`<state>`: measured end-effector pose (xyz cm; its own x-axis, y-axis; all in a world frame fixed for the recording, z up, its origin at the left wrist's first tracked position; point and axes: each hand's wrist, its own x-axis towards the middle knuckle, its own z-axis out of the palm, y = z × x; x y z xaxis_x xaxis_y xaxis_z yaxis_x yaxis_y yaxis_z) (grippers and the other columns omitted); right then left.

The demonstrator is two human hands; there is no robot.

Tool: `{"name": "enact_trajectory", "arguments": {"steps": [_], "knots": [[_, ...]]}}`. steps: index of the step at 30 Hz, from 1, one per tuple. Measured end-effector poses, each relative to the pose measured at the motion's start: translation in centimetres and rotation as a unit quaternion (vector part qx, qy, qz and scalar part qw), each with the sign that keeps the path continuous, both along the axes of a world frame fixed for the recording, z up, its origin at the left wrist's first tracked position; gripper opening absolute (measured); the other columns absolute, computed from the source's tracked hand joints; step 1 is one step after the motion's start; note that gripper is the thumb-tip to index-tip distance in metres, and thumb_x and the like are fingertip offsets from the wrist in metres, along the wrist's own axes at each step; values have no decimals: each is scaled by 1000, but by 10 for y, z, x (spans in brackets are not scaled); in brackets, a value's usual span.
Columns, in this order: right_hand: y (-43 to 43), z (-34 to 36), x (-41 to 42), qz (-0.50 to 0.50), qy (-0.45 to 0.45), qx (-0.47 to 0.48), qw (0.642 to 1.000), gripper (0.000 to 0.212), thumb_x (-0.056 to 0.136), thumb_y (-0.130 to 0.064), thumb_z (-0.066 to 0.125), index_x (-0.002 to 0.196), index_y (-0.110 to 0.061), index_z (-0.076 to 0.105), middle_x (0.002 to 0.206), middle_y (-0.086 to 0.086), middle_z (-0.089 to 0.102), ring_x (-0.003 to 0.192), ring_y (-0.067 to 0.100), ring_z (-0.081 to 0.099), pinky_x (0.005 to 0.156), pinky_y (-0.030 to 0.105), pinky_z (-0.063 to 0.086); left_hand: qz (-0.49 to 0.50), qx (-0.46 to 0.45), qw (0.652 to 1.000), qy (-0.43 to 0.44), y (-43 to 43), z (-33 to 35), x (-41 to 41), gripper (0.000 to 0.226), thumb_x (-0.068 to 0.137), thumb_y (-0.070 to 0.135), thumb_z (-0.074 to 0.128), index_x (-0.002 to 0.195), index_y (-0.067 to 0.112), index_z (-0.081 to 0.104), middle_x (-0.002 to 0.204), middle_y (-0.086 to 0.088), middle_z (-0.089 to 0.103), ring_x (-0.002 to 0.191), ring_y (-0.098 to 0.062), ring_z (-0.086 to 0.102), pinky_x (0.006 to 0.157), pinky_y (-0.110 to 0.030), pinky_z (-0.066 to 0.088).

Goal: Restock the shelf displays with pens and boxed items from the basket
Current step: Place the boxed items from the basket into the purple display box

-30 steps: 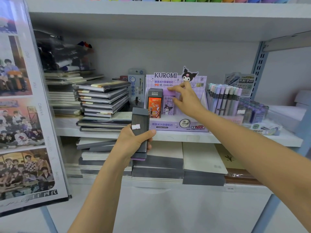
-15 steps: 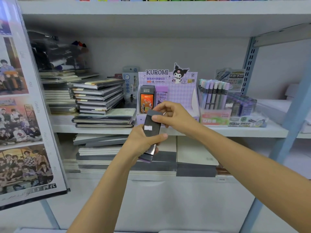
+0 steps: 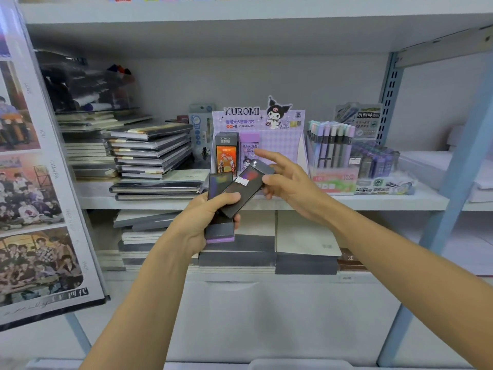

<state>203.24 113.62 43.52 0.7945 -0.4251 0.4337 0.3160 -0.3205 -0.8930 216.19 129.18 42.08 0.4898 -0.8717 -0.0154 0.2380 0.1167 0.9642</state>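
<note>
My left hand (image 3: pixel 202 220) grips a small stack of dark boxes (image 3: pixel 220 231) with a purple one at the bottom, held in front of the middle shelf edge. My right hand (image 3: pixel 288 182) pinches the top dark box (image 3: pixel 244 186), which is tilted and lifted partly off the stack, with the forefinger stretched out. Behind them stands the purple Kuromi display (image 3: pixel 277 140), holding an orange-fronted box (image 3: pixel 226 156) and a purple Kuromi box (image 3: pixel 249 150) at its left; its right part shows no boxes.
Stacked notebooks (image 3: pixel 152 153) fill the shelf left of the display. A pen display (image 3: pixel 330 148) and packs of refills (image 3: pixel 376 164) stand to its right. More notebooks (image 3: pixel 304 244) lie on the lower shelf. A photo poster board (image 3: pixel 34 188) leans at the left.
My right hand came back from the Kuromi display to the stack and has pulled the top dark box sideways and up. The left hand keeps the stack.
</note>
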Motion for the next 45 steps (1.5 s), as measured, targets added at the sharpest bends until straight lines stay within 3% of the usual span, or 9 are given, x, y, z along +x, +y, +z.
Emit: {"name": "enact_trajectory", "arguments": {"steps": [6, 10, 14, 18, 21, 30, 36, 41, 45], "knots": [[-11, 4, -8, 106, -5, 59, 993, 46, 88, -12, 64, 132, -15, 54, 102, 11, 63, 77, 17, 59, 75, 26, 52, -62, 13, 996, 58, 6, 1, 1, 29, 61, 24, 80, 83, 7, 70, 69, -10, 65, 49, -17, 60, 49, -25, 53], [-11, 6, -6, 7, -44, 62, 997, 19, 77, -24, 71, 93, -16, 65, 71, -2, 63, 55, 11, 50, 52, 19, 45, -64, 13, 997, 31, 5, 2, 1, 32, 62, 44, 80, 77, 17, 73, 70, -9, 65, 51, -20, 60, 52, -28, 54], [-7, 12, -2, -119, -53, 0, 992, 26, 77, -35, 73, 76, -12, 61, 45, -10, 56, 36, 1, 35, 38, 11, 29, -65, -20, 998, 7, 2, 2, 1, 55, 67, 65, 71, 96, 18, 72, 72, -10, 63, 55, -22, 60, 56, -31, 55], [-4, 16, 6, -208, -39, -33, 977, 43, 73, -43, 77, 74, -3, 60, 61, 11, 67, 54, 11, 53, 60, 19, 42, -63, -24, 998, -7, 2, 0, -1, 50, 63, 53, 77, 94, 15, 71, 73, -12, 66, 52, -20, 60, 52, -29, 54], [-4, 17, 11, -249, -23, -67, 966, 46, 69, -47, 80, 65, -7, 57, 58, 13, 60, 56, 17, 50, 55, 24, 40, -21, -20, 999, -18, -3, -4, -3, 38, 75, 33, 76, 100, 6, 65, 70, -13, 68, 47, -18, 60, 47, -27, 52], [-1, 26, 25, -97, 74, -50, 991, 21, 96, -26, 58, 105, -8, 62, 84, 3, 70, 67, 16, 55, 50, 20, 43, 67, -44, 995, -67, 1, -8, 11, 28, 83, 20, 74, 105, 7, 62, 68, -7, 70, 50, -16, 63, 49, -26, 54], [1, 52, 41, -190, -74, -99, 974, 17, 96, -13, 57, 111, -6, 59, 97, 9, 68, 75, 6, 64, 62, 21, 51, 106, -44, 993, 29, 13, -4, 33, 23, 91, 24, 66, 104, 5, 61, 73, -8, 68, 52, -19, 63, 53, -30, 57], [3, 55, 61, -239, -51, -215, 946, 17, 94, -12, 60, 109, -4, 61, 99, 8, 66, 93, 25, 64, 82, 43, 55, 95, -33, 993, 67, 22, 0, 44, 28, 91, 9, 53, 117, -1, 55, 81, -15, 66, 53, -21, 65, 53, -32, 59], [3, 46, 73, -243, -33, -277, 929, 16, 94, -13, 61, 108, -7, 63, 93, -1, 66, 86, 15, 61, 78, 30, 52, 91, -44, 994, 31, 23, -1, 49, 21, 95, 6, 50, 114, -3, 55, 86, -14, 68, 58, -20, 68, 56, -31, 60]]}}
